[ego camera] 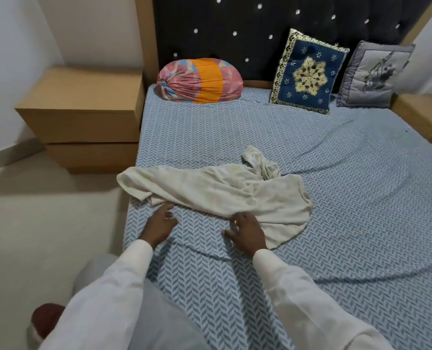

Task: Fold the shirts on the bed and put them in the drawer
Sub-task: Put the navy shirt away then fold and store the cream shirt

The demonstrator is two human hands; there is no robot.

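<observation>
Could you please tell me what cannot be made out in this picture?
Head view:
- Shirt: bunched far end, sleeve or collar unclear.
- Right hand: grip on the hem unclear; fingertips blur into cloth.
- Drawers: closed fronts hide contents.
- Right nightstand: cut by frame edge.

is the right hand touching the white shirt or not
Touching. The head view shows the right hand resting on the near edge of the white shirt, fingers overlapping the cloth with no gap.
</observation>
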